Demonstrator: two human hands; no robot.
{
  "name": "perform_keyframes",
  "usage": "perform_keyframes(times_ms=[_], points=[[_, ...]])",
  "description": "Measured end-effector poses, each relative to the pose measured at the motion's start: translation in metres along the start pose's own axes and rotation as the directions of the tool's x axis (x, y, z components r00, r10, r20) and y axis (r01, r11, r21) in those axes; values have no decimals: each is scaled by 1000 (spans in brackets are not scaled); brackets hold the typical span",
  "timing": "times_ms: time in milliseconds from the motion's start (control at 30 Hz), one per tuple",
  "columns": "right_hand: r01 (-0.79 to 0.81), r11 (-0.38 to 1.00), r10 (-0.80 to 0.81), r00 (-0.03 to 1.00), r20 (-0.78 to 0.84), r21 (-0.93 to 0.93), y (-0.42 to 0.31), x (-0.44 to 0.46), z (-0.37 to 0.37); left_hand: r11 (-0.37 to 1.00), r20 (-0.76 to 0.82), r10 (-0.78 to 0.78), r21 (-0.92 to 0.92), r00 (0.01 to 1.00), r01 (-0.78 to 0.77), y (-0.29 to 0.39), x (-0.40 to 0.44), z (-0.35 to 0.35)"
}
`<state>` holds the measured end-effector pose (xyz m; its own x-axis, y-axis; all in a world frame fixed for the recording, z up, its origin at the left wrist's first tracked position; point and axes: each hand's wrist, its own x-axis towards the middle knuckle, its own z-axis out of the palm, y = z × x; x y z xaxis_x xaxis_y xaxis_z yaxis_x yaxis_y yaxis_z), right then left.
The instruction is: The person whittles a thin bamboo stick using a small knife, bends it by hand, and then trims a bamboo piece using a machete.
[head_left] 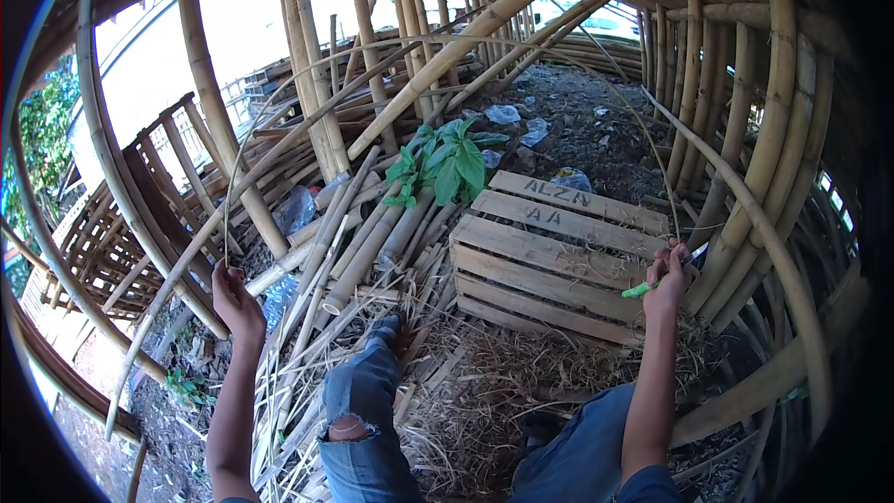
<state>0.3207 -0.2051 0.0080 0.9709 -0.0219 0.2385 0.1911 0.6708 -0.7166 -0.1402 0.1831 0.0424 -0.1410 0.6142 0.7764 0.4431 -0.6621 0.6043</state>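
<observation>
Bending one long, thin bamboo strip (447, 36) into a wide arch, two bare hands grip it near its two ends, with the curve rising in front of the person and across the poles behind. The left hand (237, 302) has its fingers curled around one end, at the left of the view. The right hand (670, 278) is closed around the other end, and one green handle (639, 290) sticks out from the same fist; what it belongs to is hidden.

Just behind and beside the right hand lies one slatted wooden crate (549, 256), dark lettering in two rows on its upper slats. One leafy green plant (452, 163) stands beyond the crate's left corner, next to a pile of cut bamboo poles (358, 265). Two thick diagonal poles (484, 42) slant down from the roof toward the middle.

Two legs in blue jeans (368, 410) reach forward below, the left knee torn open in one hole. Curled bamboo shavings (489, 391) cover the ground between and ahead of them, and many split bamboo pieces (289, 363) lie to the left. At least one clear plastic bottle (279, 298) rests near the left hand.
</observation>
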Motion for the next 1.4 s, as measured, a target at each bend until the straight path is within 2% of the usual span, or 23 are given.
perform_keyframes(times_ms=[100,167,267,400,500,767,900,933,1267,1333,1367,1400], points=[[-2,1000,2,1000,26,13,2,1,-2,999,-5,16,-41,1000,-16,-3,0,0],[-7,1000,7,1000,22,16,1,1,-2,992,-21,91,-89,996,-93,-1,-1,0],[-6,1000,6,1000,17,18,1,2,-1,979,-10,68,-192,998,-69,-3,-3,-1],[-1,1000,0,1000,17,18,2,3,-3,969,9,33,-244,999,-30,10,-5,-3],[-3,1000,4,1000,-16,28,4,4,-3,959,-22,62,-275,998,-65,14,-6,-3],[-13,998,9,997,72,57,5,9,-10,921,-10,123,-370,992,-118,12,-10,-2],[-5,1000,6,999,-48,23,-3,-1,1,884,-19,151,-446,988,-144,8,-10,1],[-9,1000,10,1000,-23,27,-1,1,0,869,-31,169,-466,985,-163,7,-11,1],[-24,997,24,1000,-1,75,-4,-2,1,887,-28,159,-435,987,-155,-17,-1,-4],[-13,997,13,1000,0,82,-3,4,-6,963,-81,239,-111,968,-247,-35,15,-16],[-14,995,7,997,74,99,-1,10,-14,960,-110,280,45,954,-276,-59,29,-25],[-18,993,0,989,147,116,0,12,-20,959,-104,282,42,954,-279,-68,37,-35]])
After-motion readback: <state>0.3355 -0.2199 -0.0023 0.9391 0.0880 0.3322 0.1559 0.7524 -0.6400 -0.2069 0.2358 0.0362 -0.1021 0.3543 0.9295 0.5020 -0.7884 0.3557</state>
